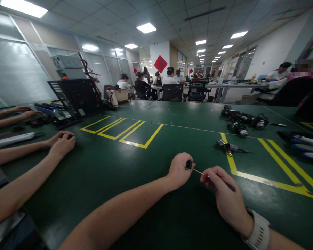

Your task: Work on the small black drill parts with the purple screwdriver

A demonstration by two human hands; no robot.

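My left hand is closed around a small cylindrical part; its round metal rim and dark hollow end face me. My right hand, with a pale watch band on the wrist, pinches a thin metal rod. The rod's far end reaches the left hand just beside the cylinder's rim; whether it touches the part I cannot tell. Both hands are low over the green tabletop. To their right lies a metal part with a thin shaft, across a yellow tape line.
Dark tool parts with metal ends lie at the back right. Blue-and-white objects are at the right edge. A co-worker's hands rest at the left. Behind them stand a white handheld device and a black computer case.
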